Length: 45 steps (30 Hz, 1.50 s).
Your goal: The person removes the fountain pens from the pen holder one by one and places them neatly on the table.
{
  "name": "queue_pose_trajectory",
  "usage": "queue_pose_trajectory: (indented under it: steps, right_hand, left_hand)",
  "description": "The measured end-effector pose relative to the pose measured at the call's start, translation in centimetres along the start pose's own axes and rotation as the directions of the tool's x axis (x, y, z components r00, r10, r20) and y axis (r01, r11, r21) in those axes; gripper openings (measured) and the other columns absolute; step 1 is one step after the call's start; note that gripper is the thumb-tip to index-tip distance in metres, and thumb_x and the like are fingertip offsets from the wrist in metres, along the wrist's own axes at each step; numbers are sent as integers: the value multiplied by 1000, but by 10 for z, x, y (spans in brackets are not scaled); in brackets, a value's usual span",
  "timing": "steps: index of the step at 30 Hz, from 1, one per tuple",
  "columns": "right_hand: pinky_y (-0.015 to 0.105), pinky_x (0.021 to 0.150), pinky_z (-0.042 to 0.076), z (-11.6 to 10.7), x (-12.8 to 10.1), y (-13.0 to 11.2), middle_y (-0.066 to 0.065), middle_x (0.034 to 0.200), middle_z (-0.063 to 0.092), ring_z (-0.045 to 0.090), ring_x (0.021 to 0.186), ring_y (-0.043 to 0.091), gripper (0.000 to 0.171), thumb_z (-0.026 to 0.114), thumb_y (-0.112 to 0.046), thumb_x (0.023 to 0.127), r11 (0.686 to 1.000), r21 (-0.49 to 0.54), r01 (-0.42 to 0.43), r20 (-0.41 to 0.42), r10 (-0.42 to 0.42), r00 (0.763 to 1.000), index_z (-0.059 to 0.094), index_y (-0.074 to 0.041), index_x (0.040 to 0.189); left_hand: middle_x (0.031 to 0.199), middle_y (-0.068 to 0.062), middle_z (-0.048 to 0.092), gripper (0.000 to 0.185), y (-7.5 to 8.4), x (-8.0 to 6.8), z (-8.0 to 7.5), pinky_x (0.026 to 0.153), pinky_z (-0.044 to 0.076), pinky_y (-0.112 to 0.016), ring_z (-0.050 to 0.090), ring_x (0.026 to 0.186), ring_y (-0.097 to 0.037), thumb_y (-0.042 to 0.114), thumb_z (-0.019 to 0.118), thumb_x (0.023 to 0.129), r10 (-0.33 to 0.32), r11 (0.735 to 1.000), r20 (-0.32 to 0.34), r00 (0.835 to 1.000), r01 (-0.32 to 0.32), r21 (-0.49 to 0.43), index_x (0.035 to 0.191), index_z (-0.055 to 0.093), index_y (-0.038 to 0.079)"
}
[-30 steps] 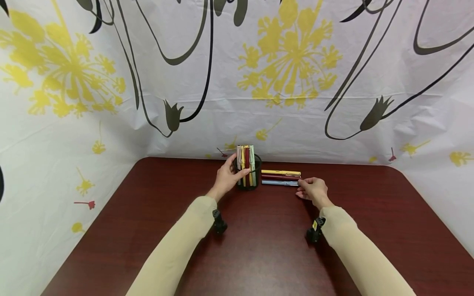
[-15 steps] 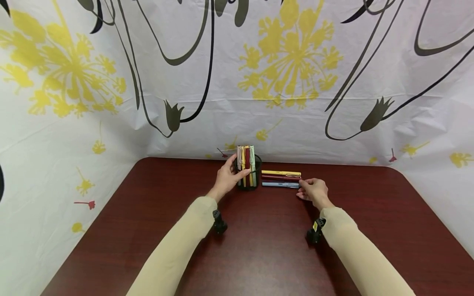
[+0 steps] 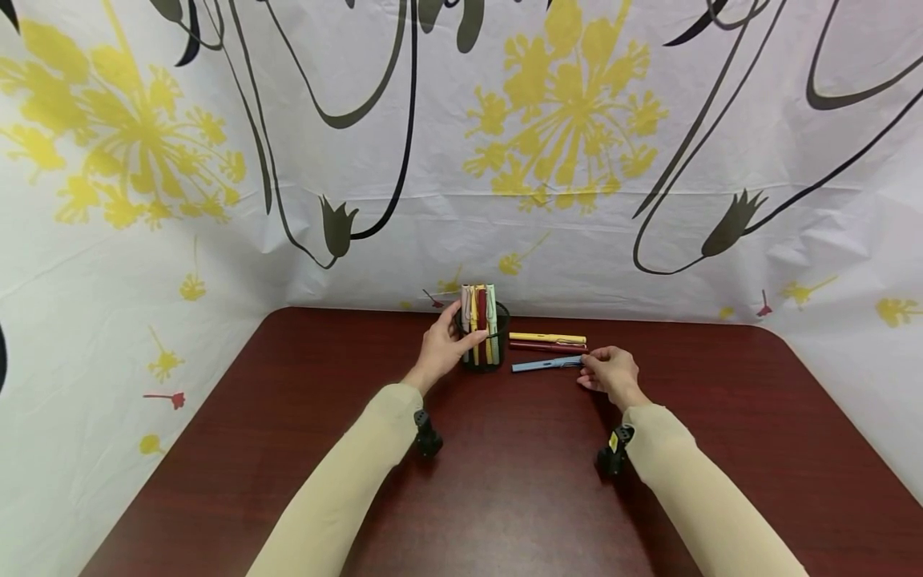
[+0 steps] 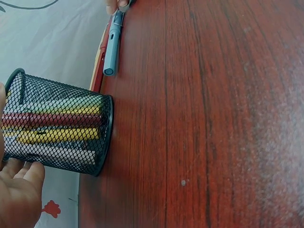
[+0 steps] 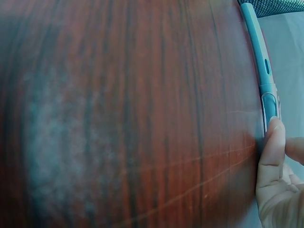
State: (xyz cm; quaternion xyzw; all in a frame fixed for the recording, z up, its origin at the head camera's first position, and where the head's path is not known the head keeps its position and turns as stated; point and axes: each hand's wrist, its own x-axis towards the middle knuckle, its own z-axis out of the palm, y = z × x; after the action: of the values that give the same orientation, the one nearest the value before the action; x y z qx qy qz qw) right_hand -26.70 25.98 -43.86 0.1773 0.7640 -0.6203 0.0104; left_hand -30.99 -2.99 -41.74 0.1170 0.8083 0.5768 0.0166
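Note:
My left hand (image 3: 441,346) grips the side of a black mesh pen cup (image 4: 61,95) near the back edge of the table. Several pens (image 3: 479,312) stand upright in the cup, in white, yellow, dark red and pale green. My right hand (image 3: 610,373) pinches the clip end of a light blue pen (image 3: 541,365) between thumb and fingers. The blue pen lies slightly angled, its free end pointing toward the cup. Just behind it, a yellow pen (image 3: 548,337) and a dark red pen (image 3: 546,347) lie side by side on the table, right of the cup.
The dark red-brown wooden table (image 3: 497,497) stretches out in front of both arms. A white cloth (image 3: 433,160) with yellow flowers and dark stems hangs behind the table and along its sides. A small black camera sits on each wrist, such as the left camera (image 3: 427,433).
The blue pen's free end has swung toward me, away from the dark red pen, so it now lies at an angle. My left hand and the cup have stayed in place.

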Motion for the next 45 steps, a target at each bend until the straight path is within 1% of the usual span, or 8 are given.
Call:
queue_pose_trajectory:
  steps: [4, 7, 13, 22, 29, 35, 40, 45]
  right_hand:
    - [25, 55, 56, 0, 1, 1, 3, 70, 60, 62, 51, 7, 33, 54, -8, 95, 998, -50, 39, -3, -39, 999, 46, 8, 122]
    - [24, 55, 56, 0, 1, 1, 4, 72, 60, 62, 51, 6, 36, 55, -6, 94, 996, -78, 53, 2, -53, 999, 46, 8, 125]
    - [25, 55, 56, 1, 0, 0, 5, 73, 60, 62, 51, 7, 36, 55, -5, 94, 994, -100, 53, 11, -52, 999, 45, 10, 125]
    - [26, 54, 56, 3, 1, 1, 8, 76, 61, 63, 51, 8, 34, 56, -7, 94, 987, -150, 65, 0, -66, 998, 46, 10, 122]
    - [26, 54, 56, 4, 1, 2, 9, 76, 62, 63, 51, 8, 32, 57, -8, 94, 986, -151, 69, -9, -71, 997, 47, 10, 118]
    - [26, 54, 56, 4, 1, 2, 8, 74, 62, 63, 50, 8, 29, 57, -7, 93, 987, -141, 75, -12, -77, 997, 47, 9, 115]
    - [26, 54, 56, 4, 1, 3, 6, 72, 61, 62, 50, 8, 29, 58, -6, 93, 988, -138, 73, -13, -76, 997, 47, 10, 115]
    - [26, 54, 56, 4, 1, 2, 7, 73, 62, 63, 50, 8, 32, 57, -7, 94, 987, -141, 78, -14, -80, 997, 47, 10, 117]
  left_hand:
    - [148, -13, 37, 81, 0, 0, 1, 102, 43, -41, 39, 135, -27, 32, 71, 85, 9, 1000, -5, 1000, -9, 1, 150, 26, 17]
    - [148, -13, 37, 81, 0, 1, 1, 101, 43, -41, 39, 134, -26, 32, 72, 84, 3, 1000, -4, 1000, -3, -3, 150, 27, 18]
    - [147, -13, 39, 81, 1, 0, 0, 101, 43, -41, 40, 134, -25, 33, 72, 84, -18, 1000, 2, 1000, 18, -23, 150, 27, 19]
    - [146, -13, 40, 81, 1, 1, 0, 100, 44, -40, 41, 133, -25, 33, 72, 84, -12, 1000, -1, 1000, 12, -14, 149, 28, 18]
    - [147, -13, 39, 80, 2, 0, 0, 102, 43, -41, 41, 133, -26, 33, 71, 84, -6, 1000, 4, 1000, 6, -9, 149, 28, 17]
    - [149, -12, 35, 80, 1, -1, 0, 102, 42, -41, 39, 134, -27, 34, 71, 85, -3, 1000, 1, 1000, 3, 4, 150, 27, 17]
    - [151, -12, 33, 80, 1, -1, 0, 103, 41, -41, 38, 135, -27, 34, 71, 85, -3, 1000, 2, 1000, 3, 16, 150, 27, 17]
    - [151, -12, 32, 80, 1, -1, 0, 103, 41, -41, 38, 135, -27, 34, 71, 85, -1, 1000, 0, 1000, 1, 12, 150, 27, 17]
